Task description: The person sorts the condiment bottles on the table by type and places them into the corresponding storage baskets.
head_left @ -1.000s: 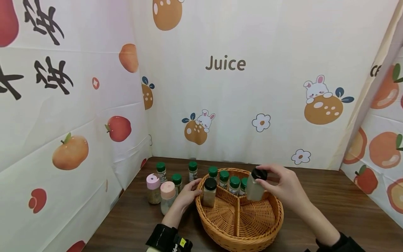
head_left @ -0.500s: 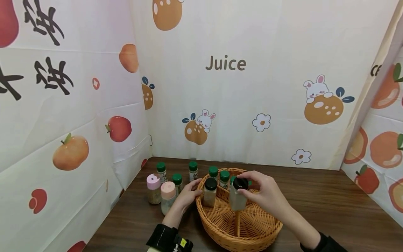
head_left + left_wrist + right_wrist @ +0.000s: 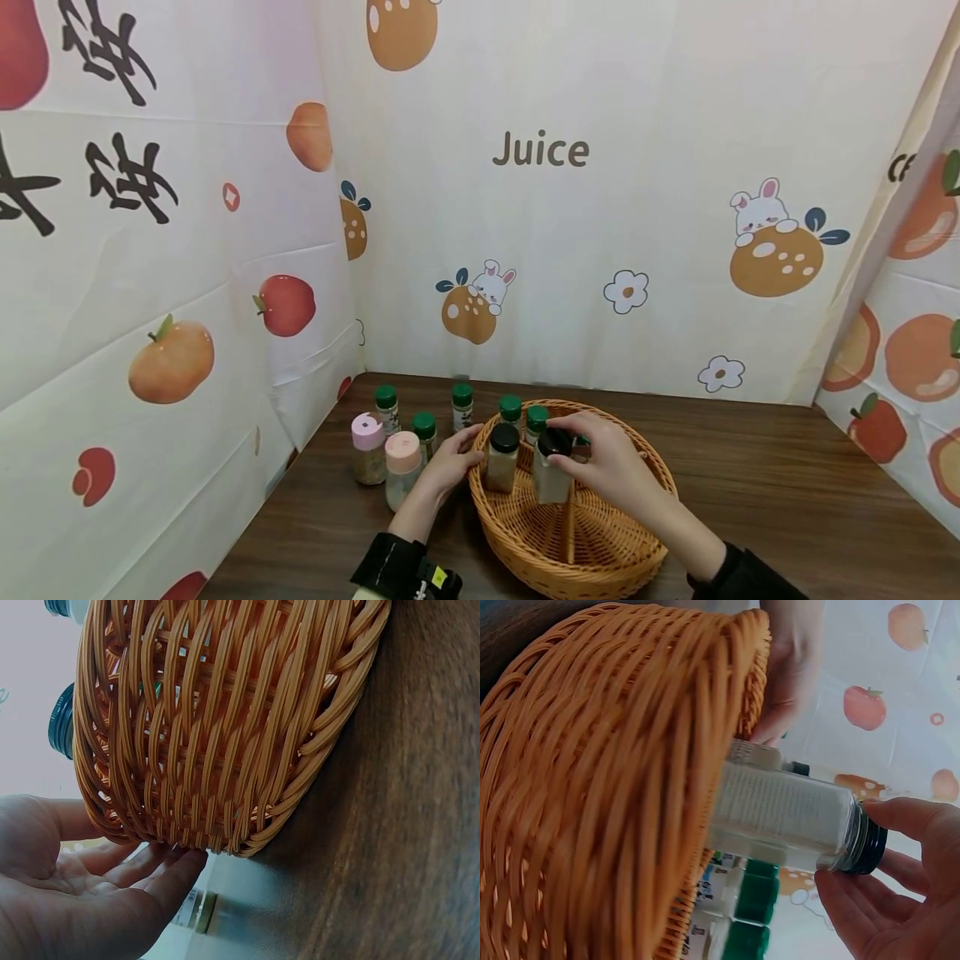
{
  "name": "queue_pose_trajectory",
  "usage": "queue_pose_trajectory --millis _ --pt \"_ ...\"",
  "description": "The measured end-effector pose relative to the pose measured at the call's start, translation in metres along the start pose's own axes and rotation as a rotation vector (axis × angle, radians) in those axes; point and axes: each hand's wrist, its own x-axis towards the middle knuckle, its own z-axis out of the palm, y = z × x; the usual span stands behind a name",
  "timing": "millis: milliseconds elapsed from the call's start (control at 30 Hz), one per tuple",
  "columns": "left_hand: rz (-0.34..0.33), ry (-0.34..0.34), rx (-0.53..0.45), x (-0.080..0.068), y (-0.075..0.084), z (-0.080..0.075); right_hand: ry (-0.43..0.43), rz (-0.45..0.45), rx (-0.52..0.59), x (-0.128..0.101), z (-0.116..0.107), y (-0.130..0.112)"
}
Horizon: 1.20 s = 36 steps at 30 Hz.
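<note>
Holding a black-capped jar [image 3: 552,483] (right hand [image 3: 611,465]).

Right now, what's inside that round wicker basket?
A black-capped jar and green-capped bottles show inside the wicker basket. The right hand holds a second jar; hand and jar cover part of the back, so the bottles can't all be counted.

Dark wood-grain table [image 3: 787,475]: wicker basket [image 3: 570,578]; left of basket, three green-capped bottles [image 3: 462,407], peach-capped jar [image 3: 402,472], lilac-capped jar [image 3: 368,454]
</note>
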Motion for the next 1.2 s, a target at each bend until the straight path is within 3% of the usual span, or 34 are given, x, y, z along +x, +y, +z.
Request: queue_pose_trajectory --millis 700,1200 --pt "0.005 -0.012 -0.007 0.0 -0.001 -0.002 -0.047 0.078 -0.207 0.028 0.042 -0.009" --pt "-0.003 0.005 0.009 -0.001 0.001 0.0 -0.076 0.041 -0.3 0.029 0.042 -0.005"
